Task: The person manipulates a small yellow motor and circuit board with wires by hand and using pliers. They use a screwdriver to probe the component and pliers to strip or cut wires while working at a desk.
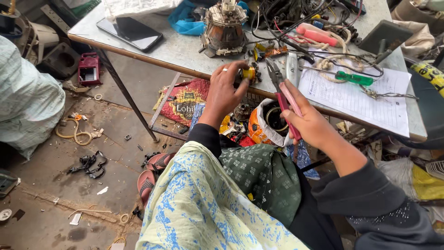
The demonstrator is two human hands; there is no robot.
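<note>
My left hand (225,89) is at the near edge of the grey table (152,44), its fingers closed on a small yellow and metal part (249,73). My right hand (309,121) grips red-handled pliers (283,97), whose dark jaws (273,71) point toward that part from the right, close beside it. A motor winding assembly (224,28) stands on the table just beyond my left hand.
On the table lie a black phone (130,32), tangled wires (286,14), a green-handled screwdriver (354,78), a red-handled tool (317,35) and a written paper sheet (365,95). Bags, scrap parts and sandals (152,173) crowd the floor below.
</note>
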